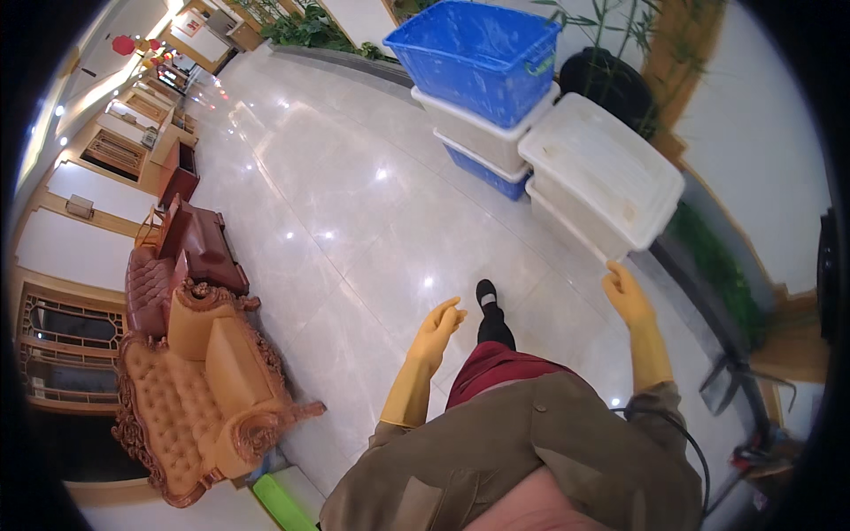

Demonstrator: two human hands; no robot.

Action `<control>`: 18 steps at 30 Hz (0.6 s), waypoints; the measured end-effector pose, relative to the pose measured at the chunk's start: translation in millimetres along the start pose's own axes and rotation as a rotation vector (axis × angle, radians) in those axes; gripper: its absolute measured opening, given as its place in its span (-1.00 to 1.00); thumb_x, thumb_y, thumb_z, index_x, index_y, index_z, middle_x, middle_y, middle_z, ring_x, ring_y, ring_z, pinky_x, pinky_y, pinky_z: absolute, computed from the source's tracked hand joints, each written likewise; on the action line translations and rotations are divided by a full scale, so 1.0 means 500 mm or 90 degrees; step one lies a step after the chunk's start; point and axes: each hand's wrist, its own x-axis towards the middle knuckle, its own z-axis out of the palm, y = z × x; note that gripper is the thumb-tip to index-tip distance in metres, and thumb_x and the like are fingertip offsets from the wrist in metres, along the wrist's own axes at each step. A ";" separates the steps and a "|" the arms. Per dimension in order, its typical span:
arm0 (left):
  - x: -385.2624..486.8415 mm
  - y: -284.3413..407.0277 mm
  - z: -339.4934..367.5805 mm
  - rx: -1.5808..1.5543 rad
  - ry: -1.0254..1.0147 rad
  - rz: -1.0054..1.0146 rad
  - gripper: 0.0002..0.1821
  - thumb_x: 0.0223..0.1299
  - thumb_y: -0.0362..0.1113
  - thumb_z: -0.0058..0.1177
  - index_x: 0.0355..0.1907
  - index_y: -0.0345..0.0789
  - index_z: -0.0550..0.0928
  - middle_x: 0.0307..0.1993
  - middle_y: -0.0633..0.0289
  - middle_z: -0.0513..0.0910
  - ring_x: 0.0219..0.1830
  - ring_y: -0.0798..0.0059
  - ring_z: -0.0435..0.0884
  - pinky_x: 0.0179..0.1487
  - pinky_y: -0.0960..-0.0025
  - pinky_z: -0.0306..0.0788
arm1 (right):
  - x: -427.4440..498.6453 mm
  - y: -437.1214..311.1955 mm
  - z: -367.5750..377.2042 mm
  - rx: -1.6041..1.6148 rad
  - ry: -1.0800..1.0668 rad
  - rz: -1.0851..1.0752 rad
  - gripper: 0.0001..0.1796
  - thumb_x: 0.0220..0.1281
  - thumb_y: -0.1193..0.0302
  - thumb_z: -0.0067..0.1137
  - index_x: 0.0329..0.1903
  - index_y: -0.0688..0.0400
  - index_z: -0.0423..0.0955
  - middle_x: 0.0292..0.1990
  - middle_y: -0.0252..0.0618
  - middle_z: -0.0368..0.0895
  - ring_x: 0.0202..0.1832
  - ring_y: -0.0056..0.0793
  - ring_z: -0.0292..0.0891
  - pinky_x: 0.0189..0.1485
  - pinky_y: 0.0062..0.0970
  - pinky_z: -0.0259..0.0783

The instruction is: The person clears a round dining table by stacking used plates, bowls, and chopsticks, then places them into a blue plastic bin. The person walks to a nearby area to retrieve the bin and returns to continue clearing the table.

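Both my hands wear long yellow rubber gloves, and nothing shows in either. My left hand [437,332] hangs over the tiled floor [372,219] with its fingers loosely bent and partly apart. Further right, my right hand [625,295] is held low with the index finger extended and the others curled. Closest to it is a white plastic tub [604,169] with a flat, stained top, resting on another pale tub [564,222]. Beside these stands a stack with an empty blue plastic tub [471,60] uppermost, a white tub [475,126] beneath it and another blue tub [488,172] at the bottom.
On the left, a tan tufted armchair [179,391] with a carved wooden frame stands by dark red leather seating [206,245]. Planters with greenery [717,272] edge the right wall. A bright green object [282,501] lies lower left. My shod foot [487,289] is ahead on glossy tiles.
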 end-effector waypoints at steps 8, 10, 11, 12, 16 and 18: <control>0.371 0.174 -0.054 0.020 -0.012 0.019 -0.45 0.59 -0.10 -0.01 0.48 -0.33 0.43 0.15 0.07 0.68 0.24 0.34 0.60 0.40 0.26 0.42 | 0.332 -0.205 -0.036 0.307 0.055 0.029 -0.31 0.53 0.25 0.21 0.59 0.09 0.21 0.19 -0.27 0.57 0.16 -0.44 0.49 0.28 -0.36 0.39; 0.461 0.251 -0.060 0.164 0.026 0.021 -0.44 0.56 -0.11 0.04 0.47 -0.33 0.44 0.16 0.05 0.68 0.23 0.34 0.61 0.37 0.26 0.44 | 0.438 -0.269 -0.058 0.317 0.084 0.004 -0.27 0.54 0.21 0.20 0.61 0.11 0.15 0.28 -0.21 0.50 0.26 -0.40 0.43 0.33 -0.35 0.36; 0.496 0.286 -0.066 0.240 0.040 -0.021 -0.43 0.54 -0.12 0.06 0.47 -0.34 0.44 0.16 0.04 0.68 0.23 0.33 0.62 0.36 0.26 0.45 | 0.487 -0.301 -0.060 0.317 0.099 0.034 -0.24 0.54 0.19 0.20 0.62 0.12 0.12 0.32 -0.18 0.46 0.30 -0.38 0.40 0.36 -0.34 0.35; 0.560 0.339 -0.058 0.361 0.038 0.101 -0.42 0.47 -0.16 0.15 0.45 -0.33 0.45 0.15 -0.04 0.68 0.22 0.14 0.65 0.33 0.19 0.48 | 0.563 -0.341 -0.079 0.325 0.104 0.000 -0.21 0.53 0.04 0.19 0.61 0.08 0.15 0.48 -0.07 0.31 0.41 -0.28 0.35 0.42 -0.29 0.31; 0.746 0.532 -0.045 0.687 0.078 0.471 -0.28 0.24 -0.23 0.30 0.46 -0.28 0.42 0.21 -0.08 0.62 0.27 0.00 0.57 0.33 0.12 0.47 | 0.834 -0.487 -0.090 0.363 0.192 -0.044 -0.16 0.45 0.05 0.28 0.61 0.09 0.16 0.50 -0.07 0.28 0.45 -0.21 0.31 0.44 -0.26 0.28; 0.821 0.632 -0.032 0.761 0.119 0.574 -0.20 0.10 -0.28 0.37 0.44 -0.27 0.44 0.28 -0.08 0.57 0.33 -0.02 0.52 0.37 0.10 0.44 | 0.947 -0.540 -0.084 0.355 0.285 0.028 -0.15 0.41 0.10 0.35 0.59 0.11 0.18 0.49 -0.09 0.33 0.45 -0.19 0.32 0.46 -0.24 0.28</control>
